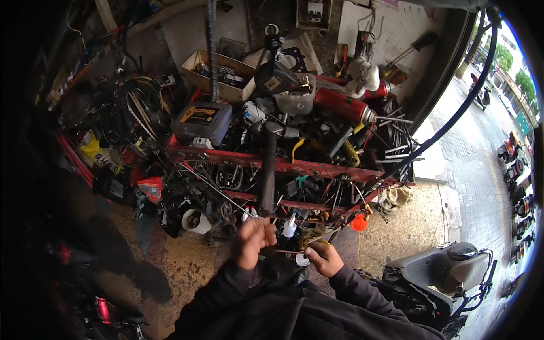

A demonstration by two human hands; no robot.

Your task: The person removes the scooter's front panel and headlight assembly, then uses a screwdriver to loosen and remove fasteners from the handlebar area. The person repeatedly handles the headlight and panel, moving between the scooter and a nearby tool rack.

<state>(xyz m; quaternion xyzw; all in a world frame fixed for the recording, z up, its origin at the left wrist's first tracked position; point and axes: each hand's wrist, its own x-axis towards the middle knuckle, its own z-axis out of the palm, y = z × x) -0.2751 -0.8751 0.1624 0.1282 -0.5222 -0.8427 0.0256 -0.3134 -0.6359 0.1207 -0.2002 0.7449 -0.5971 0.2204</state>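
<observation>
In front of my body, my right hand (324, 259) is closed, thumb and fingers pinching a thin brownish rod (290, 251) that points left. Some yellowish strands show just behind its fingers; I cannot make out what they belong to. My left hand (254, 242) is raised beside the rod's free end, its fingers smeared by motion. Whether it holds anything is hidden. Beyond it, a hammer (268, 164) with a dark handle hangs over the red rack's edge. A white bottle (289, 228) with a nozzle stands between and beyond my hands.
A red tool rack (317, 168) crowded with tools spans the far side. On it are a clear-lidded case (202, 122), a cardboard box (226, 71) and a red canister (340, 105). A white cup (196, 221) sits lower left. A grey scooter (439, 269) stands at right.
</observation>
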